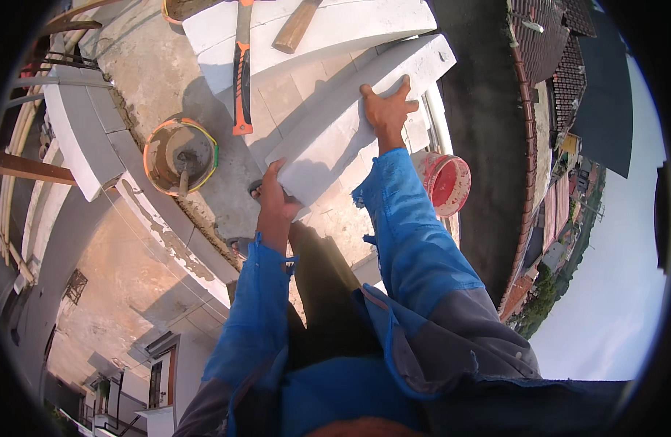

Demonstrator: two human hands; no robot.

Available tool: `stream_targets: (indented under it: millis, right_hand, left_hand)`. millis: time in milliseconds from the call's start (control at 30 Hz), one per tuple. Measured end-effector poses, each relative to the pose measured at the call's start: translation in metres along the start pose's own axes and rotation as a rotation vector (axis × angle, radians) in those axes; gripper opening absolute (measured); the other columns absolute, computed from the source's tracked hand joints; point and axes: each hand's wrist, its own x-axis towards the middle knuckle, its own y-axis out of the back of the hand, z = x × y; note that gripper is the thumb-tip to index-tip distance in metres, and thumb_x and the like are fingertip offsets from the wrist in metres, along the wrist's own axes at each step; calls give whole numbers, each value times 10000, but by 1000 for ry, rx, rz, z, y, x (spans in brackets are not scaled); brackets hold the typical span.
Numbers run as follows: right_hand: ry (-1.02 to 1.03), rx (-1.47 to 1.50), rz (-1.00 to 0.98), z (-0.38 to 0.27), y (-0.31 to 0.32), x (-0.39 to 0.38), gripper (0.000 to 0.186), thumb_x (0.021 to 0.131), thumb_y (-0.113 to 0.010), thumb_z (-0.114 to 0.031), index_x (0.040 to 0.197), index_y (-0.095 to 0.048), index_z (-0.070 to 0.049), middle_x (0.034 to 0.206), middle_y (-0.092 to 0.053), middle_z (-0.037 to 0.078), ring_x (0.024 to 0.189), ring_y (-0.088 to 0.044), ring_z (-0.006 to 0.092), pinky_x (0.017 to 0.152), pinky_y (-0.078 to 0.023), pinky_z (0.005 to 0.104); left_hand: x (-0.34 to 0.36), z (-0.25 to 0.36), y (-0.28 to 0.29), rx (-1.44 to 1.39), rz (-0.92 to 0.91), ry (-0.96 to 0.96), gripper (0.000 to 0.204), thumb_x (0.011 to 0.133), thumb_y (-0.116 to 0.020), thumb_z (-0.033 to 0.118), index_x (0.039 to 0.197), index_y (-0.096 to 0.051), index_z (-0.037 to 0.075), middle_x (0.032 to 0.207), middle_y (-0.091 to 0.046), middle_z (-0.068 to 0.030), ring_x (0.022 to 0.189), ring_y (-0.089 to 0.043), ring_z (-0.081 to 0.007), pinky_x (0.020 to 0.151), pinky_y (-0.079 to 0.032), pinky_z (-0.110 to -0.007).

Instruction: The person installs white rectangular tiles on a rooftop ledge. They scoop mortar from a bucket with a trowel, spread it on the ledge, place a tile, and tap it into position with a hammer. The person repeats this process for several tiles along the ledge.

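Observation:
A long white lightweight concrete block (328, 146) lies tilted in front of me between both hands. My left hand (277, 207) is closed on its near left end, the thumb along the edge. My right hand (388, 113) grips the block farther along its right side, fingers spread over the face. Just beyond it rests another white block (313, 47). On that block lie a hammer (242, 80) with an orange and black handle and a tool with a wooden handle (297, 25), its head out of view.
To the left stands a bucket (150, 156) of grey mortar with a trowel handle (183, 182) in it. A red, splattered bucket (463, 182) sits right of my right forearm. A block wall (139, 156) runs along the left; tiled roofs (543, 44) lie beyond a drop on the right.

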Motion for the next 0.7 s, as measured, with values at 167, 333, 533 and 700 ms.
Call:
stream_targets:
  millis: [167,333,533,700]
  right_hand:
    - [131,62,-49,39,23,-63,1157,813,-864,-342,1737,-212,-97,1648,-91,480,1510,-343,632,1234,-419,538]
    - [64,144,-234,45,69,-159,1143,815,-860,-310,1731,-221,-67,1632,-120,477,1518,-315,605,1211,-440,526]
    - [-168,429,-513,45,128,-162,1124,825,-831,-296,1725,-224,-6,1524,-385,384,1271,-602,462,971,-604,482]
    - [-255,625,-593,34,152,-94,1180,798,-823,-356,1696,-211,106,1582,-466,356,1241,-701,390,892,-655,481]
  left_hand:
    - [-79,-51,59,99,-22,-207,681,1010,-642,433,1570,-486,78,1457,-638,-155,1331,-646,-369,1086,-541,-586]
    - [-256,-64,49,246,197,-244,721,1076,-565,415,1682,-311,120,1610,-492,-170,1394,-602,-366,1100,-534,-578]
    - [-437,-61,-41,692,205,-291,888,1056,-640,531,1731,-216,140,1731,-282,-180,1531,-417,-446,1204,-430,-605]
    - [-419,-31,-85,2189,466,-1228,1286,745,-981,488,1713,-239,80,1670,-324,-298,1558,-305,-514,1242,-337,-654]
